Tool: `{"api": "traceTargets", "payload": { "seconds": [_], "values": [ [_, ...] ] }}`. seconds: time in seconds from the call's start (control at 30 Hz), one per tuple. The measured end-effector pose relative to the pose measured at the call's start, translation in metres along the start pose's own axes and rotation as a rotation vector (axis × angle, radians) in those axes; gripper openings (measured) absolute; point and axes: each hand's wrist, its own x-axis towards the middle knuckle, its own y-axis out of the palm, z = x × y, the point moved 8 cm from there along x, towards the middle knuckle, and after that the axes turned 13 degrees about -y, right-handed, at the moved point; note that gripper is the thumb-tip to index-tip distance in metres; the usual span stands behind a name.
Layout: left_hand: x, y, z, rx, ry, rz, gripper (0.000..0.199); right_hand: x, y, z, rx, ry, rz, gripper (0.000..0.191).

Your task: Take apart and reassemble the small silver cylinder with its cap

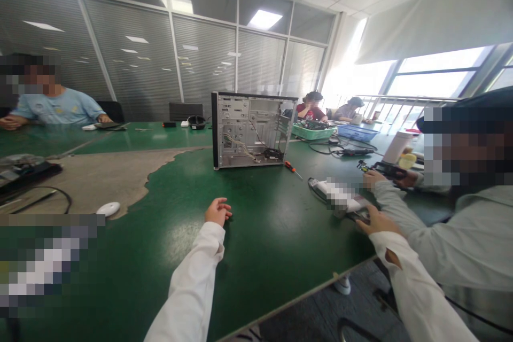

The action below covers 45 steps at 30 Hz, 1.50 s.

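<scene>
My left hand (218,211) hovers over or rests on the green table (248,256), its fingers loosely bent and apart, with nothing in them. Stretched out to the right, my right hand (382,220) has its fingers around the dark near end of a white, partly blurred item (340,195); what exactly it grips I cannot make out. Beyond both hands stands an opened computer case (256,131), upright, its open side facing me, with loose cables inside. An orange-handled screwdriver (290,167) lies by the case's lower right corner.
At my right a person in a grey sleeve (404,219) holds a dark device (387,171). Green basket (315,131) and blue basket (356,131) stand behind the case. A white round object (108,208) lies left, near a worn bare patch (116,168). Other people sit farther off.
</scene>
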Motion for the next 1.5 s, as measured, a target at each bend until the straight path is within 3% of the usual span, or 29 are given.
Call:
{"api": "traceTargets", "payload": {
  "seconds": [0.13,0.23,0.33,0.53,0.6,0.7,0.8,0.93,1.13,1.5],
  "values": [
    [0.000,0.000,-0.001,0.002,0.000,0.000,0.040,-0.008,0.002,0.016,0.064,-0.011,0.063,0.047],
    [0.000,0.000,0.000,0.002,-0.003,-0.004,0.039,-0.011,-0.013,0.062,0.124,-0.076,0.003,0.047],
    [-0.001,0.001,0.000,0.000,-0.004,-0.006,0.040,-0.010,-0.028,0.138,0.306,-0.282,-0.048,0.048],
    [-0.002,0.001,-0.002,0.005,0.034,0.035,0.035,0.007,-0.044,0.309,0.694,-0.679,0.027,0.059],
    [-0.004,0.000,-0.006,0.033,0.089,0.041,0.031,0.016,-0.043,0.355,0.803,-0.740,0.038,0.064],
    [-0.008,-0.001,-0.017,0.109,0.241,0.031,0.032,0.029,-0.032,0.397,0.977,-0.712,0.043,0.075],
    [-0.012,-0.001,-0.022,0.188,0.346,0.020,0.039,0.029,-0.018,0.410,1.117,-0.674,0.066,0.082],
    [-0.010,0.005,-0.021,0.322,0.416,0.012,0.039,0.023,-0.016,0.405,1.238,-0.691,0.059,0.076],
    [-0.005,0.006,-0.017,0.526,0.425,-0.097,0.034,0.016,-0.030,0.406,1.207,-0.835,-0.014,0.067],
    [-0.008,0.010,-0.016,0.541,0.397,-0.073,0.031,0.015,-0.036,0.404,1.212,-0.896,0.056,0.068]
  ]
}}
